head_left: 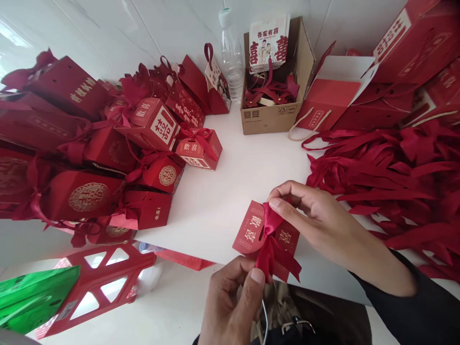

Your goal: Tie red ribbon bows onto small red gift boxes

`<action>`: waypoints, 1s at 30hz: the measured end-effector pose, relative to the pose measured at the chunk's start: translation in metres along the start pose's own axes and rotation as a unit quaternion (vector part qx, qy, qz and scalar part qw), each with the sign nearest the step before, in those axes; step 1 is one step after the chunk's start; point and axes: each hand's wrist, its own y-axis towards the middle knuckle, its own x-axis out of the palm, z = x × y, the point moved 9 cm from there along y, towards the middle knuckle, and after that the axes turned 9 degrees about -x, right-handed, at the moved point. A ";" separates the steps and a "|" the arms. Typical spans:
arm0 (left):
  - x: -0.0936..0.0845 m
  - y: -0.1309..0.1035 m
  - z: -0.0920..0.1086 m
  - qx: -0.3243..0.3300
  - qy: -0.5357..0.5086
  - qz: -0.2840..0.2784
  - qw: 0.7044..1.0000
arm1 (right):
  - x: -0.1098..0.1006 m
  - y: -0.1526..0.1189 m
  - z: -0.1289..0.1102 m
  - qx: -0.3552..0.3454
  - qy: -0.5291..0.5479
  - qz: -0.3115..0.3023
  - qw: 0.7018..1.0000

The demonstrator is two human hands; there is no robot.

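A small red gift box (249,227) with pale lettering sits near the table's front edge, in front of my body. Across its top runs a red satin ribbon (271,225), formed into a bow with a loose tail hanging over the right side. My right hand (309,215) pinches the bow's upper loop between thumb and fingers. Closer to me, my left hand (237,292) pinches the lower loop with thumb and forefinger. The box's lower side is partly hidden behind the ribbon and my left hand.
Many red gift boxes with bows (89,196) crowd the left side. A cardboard carton (271,120) and a clear plastic bottle (232,57) stand at the back. Loose red ribbons (388,172) cover the right. A red plastic stool (104,282) and green bag (36,297) are lower left.
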 end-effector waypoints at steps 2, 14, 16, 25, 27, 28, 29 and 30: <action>0.002 0.001 0.001 0.002 -0.025 -0.011 1.000 | 0.001 0.000 0.001 0.004 0.033 -0.001 0.999; 0.000 0.009 -0.001 0.033 -0.062 -0.003 0.998 | 0.004 -0.003 0.011 0.054 0.110 0.009 0.992; -0.001 0.010 -0.003 0.037 -0.068 -0.001 0.997 | 0.003 -0.003 0.012 0.059 0.128 0.016 0.990; -0.006 0.010 -0.007 0.039 -0.055 0.021 0.998 | 0.005 -0.005 0.016 0.086 0.184 0.039 0.978; -0.011 0.005 -0.006 0.059 -0.045 0.068 0.995 | 0.003 -0.004 0.012 0.077 0.169 0.035 0.982; -0.016 0.001 -0.004 0.081 -0.035 0.102 0.991 | 0.001 -0.004 0.011 0.072 0.149 0.029 0.986; -0.021 -0.004 0.001 0.112 -0.023 0.140 0.984 | -0.002 -0.005 0.010 0.066 0.120 0.029 0.990; -0.027 -0.010 0.008 0.150 -0.009 0.177 0.973 | -0.006 -0.006 0.008 0.057 0.083 0.035 0.994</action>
